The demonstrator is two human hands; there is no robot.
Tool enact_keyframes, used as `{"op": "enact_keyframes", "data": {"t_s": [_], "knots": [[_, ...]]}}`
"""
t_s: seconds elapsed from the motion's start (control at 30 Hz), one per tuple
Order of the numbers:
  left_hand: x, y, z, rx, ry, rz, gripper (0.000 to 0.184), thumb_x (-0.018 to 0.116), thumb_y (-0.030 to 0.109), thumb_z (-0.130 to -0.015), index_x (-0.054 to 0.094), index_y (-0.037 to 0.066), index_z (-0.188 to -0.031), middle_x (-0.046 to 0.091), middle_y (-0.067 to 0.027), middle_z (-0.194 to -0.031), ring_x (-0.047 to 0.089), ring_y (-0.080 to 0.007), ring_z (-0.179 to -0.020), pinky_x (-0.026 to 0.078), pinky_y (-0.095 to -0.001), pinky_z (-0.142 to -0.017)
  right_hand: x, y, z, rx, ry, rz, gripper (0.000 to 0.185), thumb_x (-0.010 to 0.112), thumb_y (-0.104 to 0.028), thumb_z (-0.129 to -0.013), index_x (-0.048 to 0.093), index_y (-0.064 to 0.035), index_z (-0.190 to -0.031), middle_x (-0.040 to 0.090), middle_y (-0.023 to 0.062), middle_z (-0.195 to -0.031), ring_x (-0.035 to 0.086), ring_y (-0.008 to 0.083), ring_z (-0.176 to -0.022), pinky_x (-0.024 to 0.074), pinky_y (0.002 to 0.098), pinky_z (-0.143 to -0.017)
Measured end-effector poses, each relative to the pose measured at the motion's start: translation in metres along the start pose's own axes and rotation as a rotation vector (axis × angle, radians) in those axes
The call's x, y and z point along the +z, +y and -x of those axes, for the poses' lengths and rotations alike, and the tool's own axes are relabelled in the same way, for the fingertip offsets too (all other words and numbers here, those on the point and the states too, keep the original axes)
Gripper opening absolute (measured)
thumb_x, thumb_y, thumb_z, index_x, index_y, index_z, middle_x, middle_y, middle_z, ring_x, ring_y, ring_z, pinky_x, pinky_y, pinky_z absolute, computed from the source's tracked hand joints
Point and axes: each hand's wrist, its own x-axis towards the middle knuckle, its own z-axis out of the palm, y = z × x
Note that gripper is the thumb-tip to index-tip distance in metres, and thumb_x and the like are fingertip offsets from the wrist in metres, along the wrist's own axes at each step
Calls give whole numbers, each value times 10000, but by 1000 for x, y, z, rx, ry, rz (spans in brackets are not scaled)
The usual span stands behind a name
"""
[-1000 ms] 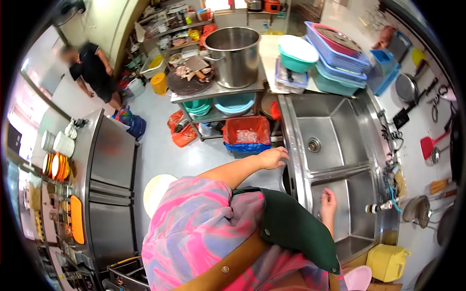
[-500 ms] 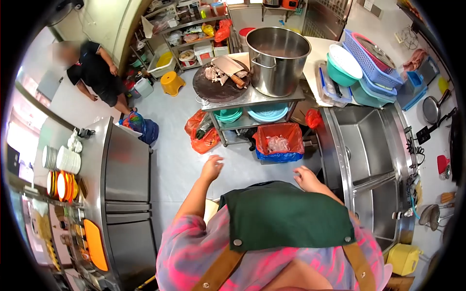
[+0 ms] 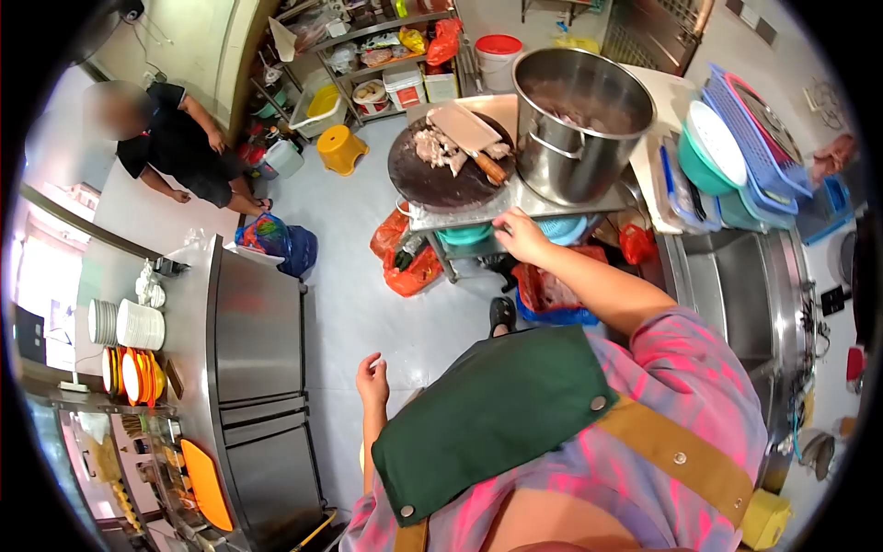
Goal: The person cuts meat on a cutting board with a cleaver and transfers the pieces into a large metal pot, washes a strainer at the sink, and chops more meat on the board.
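Observation:
My right hand (image 3: 521,235) reaches forward over the near edge of the steel table (image 3: 515,204), fingers stretched out and nothing in them. It is nearest the wooden handle of a cleaver (image 3: 464,126), but apart from it. The cleaver lies flat on a round dark chopping board (image 3: 437,184), beside and partly over chopped pale meat (image 3: 437,150). A large steel pot (image 3: 558,170) stands right of the board, with dark contents low inside. My left hand (image 3: 372,379) hangs low by my side above the floor, loosely bent and holding nothing.
Beneath the table are a red-lined blue bin (image 3: 552,285), teal baskets (image 3: 466,234) and a red bag (image 3: 414,276). A steel counter (image 3: 262,340) runs along the left, a sink (image 3: 743,294) on the right. A person in black (image 3: 189,152) stands back left, near a yellow stool (image 3: 341,150).
My body has turned and come nearer the table. My right hand has moved forward and up toward the chopping board; my left hand has dropped back lower.

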Motion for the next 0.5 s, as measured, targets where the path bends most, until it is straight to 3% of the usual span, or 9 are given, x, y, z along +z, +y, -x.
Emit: {"op": "enact_keyframes", "data": {"t_s": [0.13, 0.17, 0.23, 0.27, 0.37, 0.4, 0.5], "knots": [[10, 10, -47, -26, 92, 123, 231, 617, 121, -823, 617, 21, -1032, 633, -60, -865, 556, -121, -741, 463, -262, -669, 18, 20, -123, 62, 202, 337, 321, 651, -159, -731, 575, -82, -1033, 465, 91, -1169, 437, 299, -1122, 392, 409, -901], [17, 22, -57, -59, 90, 159, 235, 617, 129, -826, 618, 23, -1035, 633, -59, -867, 559, -124, -746, 465, -266, -673, 13, 20, -145, 197, 53, 429, 366, 622, -152, -751, 524, -87, -1097, 445, 115, -1188, 421, 313, -1144, 402, 434, -871], [30, 48, -77, -48, 69, 136, 242, 619, 144, -828, 618, 26, -1040, 633, -56, -870, 563, -127, -753, 466, -269, -684, 22, 40, -177, 340, -59, 493, 434, 674, -176, -723, 483, -73, -1099, 447, 141, -1182, 420, 307, -1155, 420, 454, -858], [42, 64, -93, 0, 51, 83, 245, 620, 150, -829, 618, 28, -1042, 634, -55, -870, 563, -127, -755, 467, -268, -691, 26, 50, -184, 257, -29, 547, 460, 645, -153, -734, 422, -57, -1124, 519, 170, -1089, 501, 320, -1070, 437, 464, -822], [75, 133, -137, 63, -38, -33, 257, 624, 166, -831, 616, 34, -1051, 631, -57, -886, 563, -126, -777, 464, -268, -721, 20, 56, -200, 463, -256, 406, 466, 599, -107, -739, 380, -49, -1146, 589, 186, -964, 578, 346, -939, 452, 465, -785], [87, 151, -150, 90, -68, -49, 258, 625, 167, -831, 615, 35, -1052, 629, -58, -884, 564, -127, -782, 464, -269, -722, 28, 65, -198, 383, -205, 428, 397, 524, -119, -805, 369, -48, -1163, 613, 174, -893, 608, 345, -844, 463, 469, -729], [116, 211, -184, 118, -201, -102, 251, 620, 161, -835, 612, 27, -1047, 624, -68, -869, 570, -137, -764, 470, -270, -707, 31, 63, -190, 301, 15, 169, 546, 560, -103, -750, 327, -80, -1244, 607, 188, -944, 589, 379, -881, 465, 472, -750]]}}
